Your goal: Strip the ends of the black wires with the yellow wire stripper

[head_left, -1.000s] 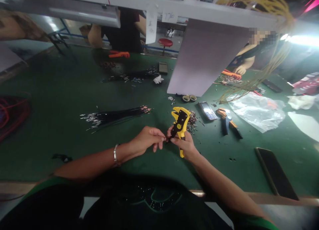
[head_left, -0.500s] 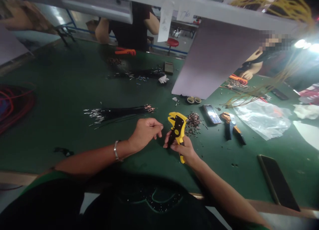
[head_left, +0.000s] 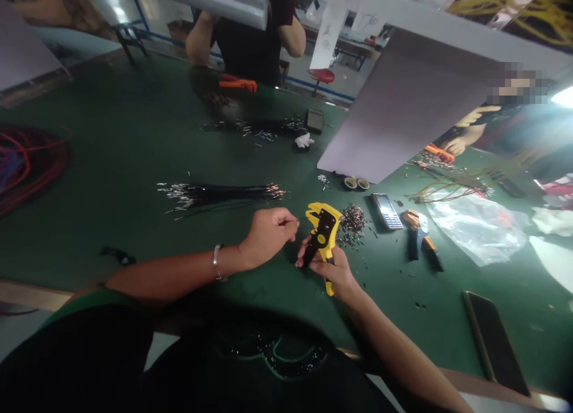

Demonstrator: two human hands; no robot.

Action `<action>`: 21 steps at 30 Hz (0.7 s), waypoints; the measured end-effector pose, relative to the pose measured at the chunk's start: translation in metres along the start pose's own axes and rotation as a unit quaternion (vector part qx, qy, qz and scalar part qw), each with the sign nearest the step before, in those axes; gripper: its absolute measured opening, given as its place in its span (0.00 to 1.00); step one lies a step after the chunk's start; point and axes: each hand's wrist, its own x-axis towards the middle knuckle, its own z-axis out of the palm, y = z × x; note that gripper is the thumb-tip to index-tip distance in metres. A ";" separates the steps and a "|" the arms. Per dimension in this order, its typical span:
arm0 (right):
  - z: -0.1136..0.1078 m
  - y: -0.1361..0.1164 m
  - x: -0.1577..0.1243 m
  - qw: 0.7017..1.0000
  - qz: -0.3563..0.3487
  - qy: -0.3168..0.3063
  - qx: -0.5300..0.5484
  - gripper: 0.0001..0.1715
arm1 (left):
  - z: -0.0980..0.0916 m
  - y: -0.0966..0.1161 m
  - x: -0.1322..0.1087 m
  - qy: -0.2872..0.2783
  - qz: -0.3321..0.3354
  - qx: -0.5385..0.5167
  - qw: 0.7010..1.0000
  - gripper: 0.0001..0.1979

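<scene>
Right hand (head_left: 330,271) has its grip closed round a yellow-and-black plastic wire stripper (head_left: 323,234)!
Left hand (head_left: 268,237) pinches just beside it, holding what looks like nothing, though it's too small to tell; one slip over the green table (head_left: 89,222) could scatter the loose metal terminals (head_left: 353,225).

Working from the near edge of a dark green matted workbench (head_left: 111,132), I read a coil of red wire (head_left: 27,168) at 10 o'clock and a loose bundle of thin black wires with bare metal ends (head_left: 219,193) at 11. At 1 o'clock, a small heap of silvery metal terminals (head_left: 353,225) sits just beside a silver keypad phone (head_left: 386,210). Orange-and-blue handled pliers (head_left: 418,237) and a crumpled clear plastic bag (head_left: 477,231) lie at 2, and a black smartphone (head_left: 495,347) lies face-up at 3.
</scene>
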 end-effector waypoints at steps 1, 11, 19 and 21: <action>0.000 0.000 0.000 1.000 0.001 0.002 -0.003 0.24 | 0.001 -0.002 -0.001 0.009 0.014 0.013 1.000 0.06; 0.007 -0.002 -0.003 0.999 -0.010 0.019 -0.025 0.23 | 0.008 -0.010 -0.008 0.003 0.049 0.036 0.998 0.07; 0.009 -0.003 -0.007 0.997 -0.040 0.035 -0.064 0.21 | 0.008 -0.007 -0.011 -0.015 0.067 0.060 0.996 0.08; 0.010 -0.006 -0.007 0.994 -0.050 0.038 -0.085 0.20 | 0.008 -0.002 -0.013 -0.027 0.076 0.079 0.994 0.09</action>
